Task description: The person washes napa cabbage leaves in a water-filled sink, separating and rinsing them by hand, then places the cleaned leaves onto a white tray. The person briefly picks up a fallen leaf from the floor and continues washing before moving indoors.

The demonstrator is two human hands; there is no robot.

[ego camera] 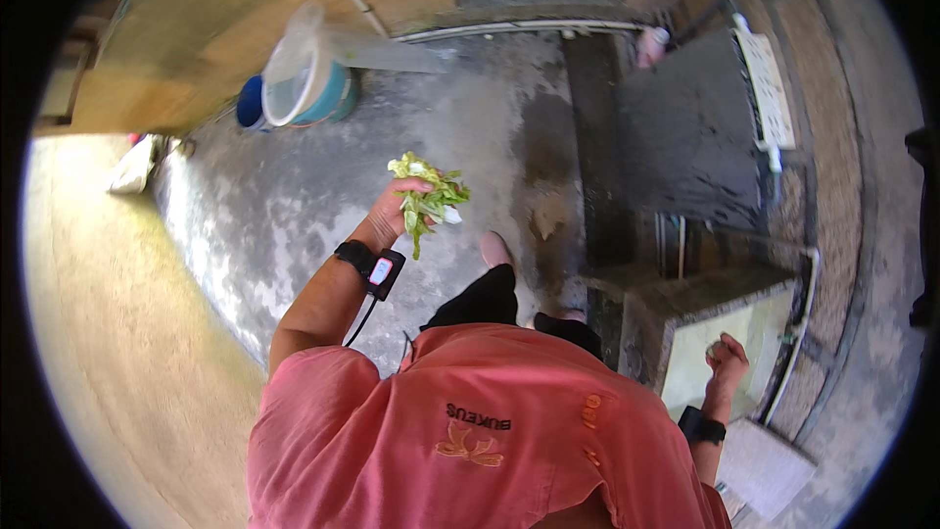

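Observation:
My left hand (404, 204) grips a bunch of crumpled green leaves (433, 198), pale yellow-green with white stem pieces, held out over the concrete floor. Leaf ends stick out on both sides of the fingers, and one strip hangs down. On that wrist is a black strap with a small device (382, 273) and a cable. My right hand (727, 364) is raised at the right, above a concrete water basin (690, 353) with a pale inner wall. Its fingers are curled; a small greyish patch shows at them, too unclear to name. A black band (701, 426) circles that wrist.
Beyond the basin lies a wet dark slab (687, 132) with a white perforated plastic strip (764, 84) at its edge. A blue bucket (250, 104) and a teal bucket with a translucent tub (290, 84) stand by the yellowish wall. The wet concrete floor (455, 110) spreads ahead.

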